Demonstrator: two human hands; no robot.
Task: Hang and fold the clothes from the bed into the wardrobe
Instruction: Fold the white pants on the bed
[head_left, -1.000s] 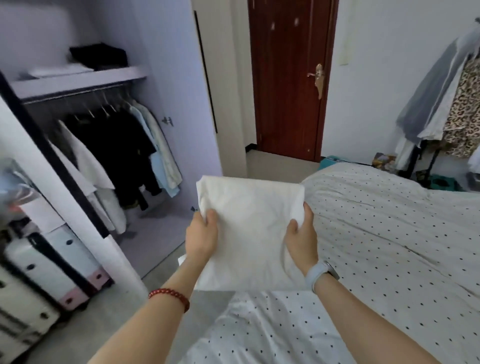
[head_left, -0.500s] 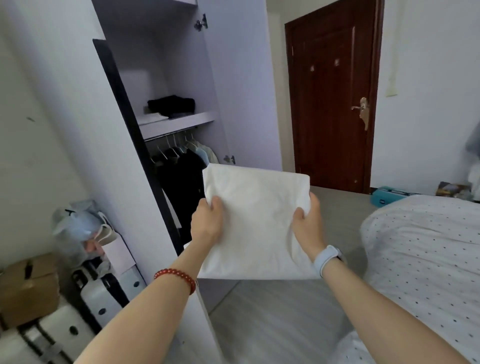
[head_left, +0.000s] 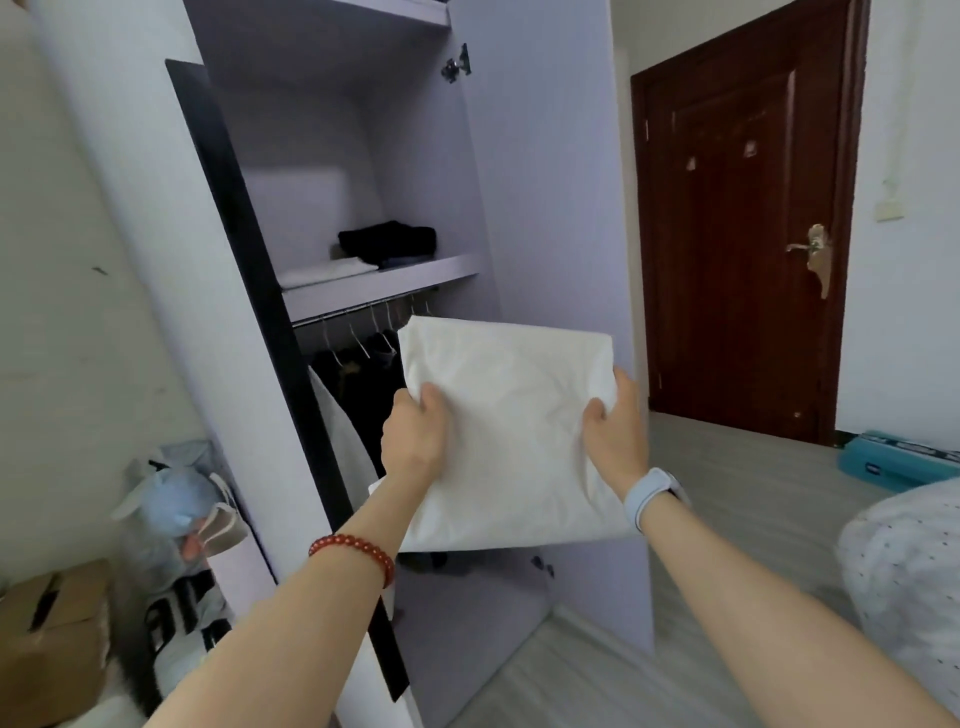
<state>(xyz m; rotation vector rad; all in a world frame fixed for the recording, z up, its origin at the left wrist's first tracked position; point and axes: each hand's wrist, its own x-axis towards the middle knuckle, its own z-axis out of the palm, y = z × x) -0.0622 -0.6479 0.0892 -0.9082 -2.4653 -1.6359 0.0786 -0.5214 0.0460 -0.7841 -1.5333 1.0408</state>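
A folded white garment (head_left: 511, 431) is held flat in front of me, just outside the open wardrobe (head_left: 332, 156). My left hand (head_left: 413, 441) grips its left edge, thumb on top. My right hand (head_left: 615, 431) grips its right edge the same way. The wardrobe shelf (head_left: 379, 286) carries a folded white piece (head_left: 327, 270) and a folded black piece (head_left: 387, 241). Below the shelf, dark clothes hang on a rail (head_left: 363, 312) with wire hangers. A corner of the dotted bed (head_left: 909, 571) shows at the lower right.
The wardrobe's lilac door (head_left: 550, 208) stands open to the right of the shelf. A dark red room door (head_left: 743, 234) is shut behind. Bags (head_left: 176, 519), a suitcase and a cardboard box (head_left: 52, 634) crowd the floor at the left. A teal box (head_left: 898, 460) lies on the floor.
I have turned from the bed toward the wardrobe and come closer to it. Both hands keep the same hold on the folded white garment, now raised nearer the shelf.
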